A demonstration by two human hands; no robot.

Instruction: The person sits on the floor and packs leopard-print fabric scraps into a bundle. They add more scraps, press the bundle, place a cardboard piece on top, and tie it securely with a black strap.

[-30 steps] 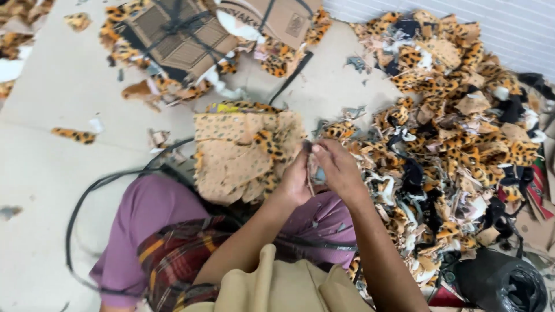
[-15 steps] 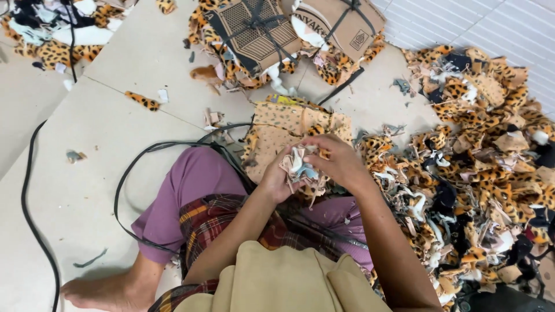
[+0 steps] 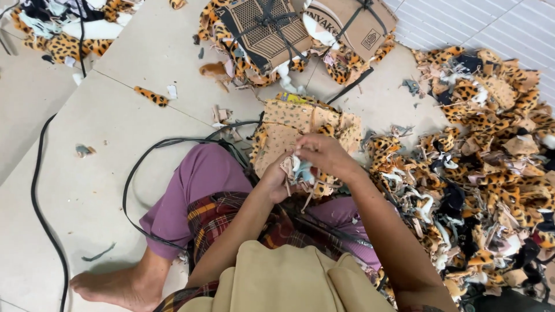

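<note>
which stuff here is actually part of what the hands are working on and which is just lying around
In hand:
left hand
right hand
small bundle of leopard-print fabric scraps
stack of tan fabric pieces

Lying about:
big heap of leopard-print offcuts
two tied cardboard bundles
black cable
stray leopard-print scrap

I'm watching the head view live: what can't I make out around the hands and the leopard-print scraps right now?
- Small bundle of scraps: in the head view, the left hand and right hand wrap it, so its shape and any tool are hidden.
- Right hand's fingers: curled inward, grip unclear.
- Scrap heap: cut off by the right edge.
- Two cardboard bundles: cut off by the top edge.
- Black cord: runs out at the bottom edge.
</note>
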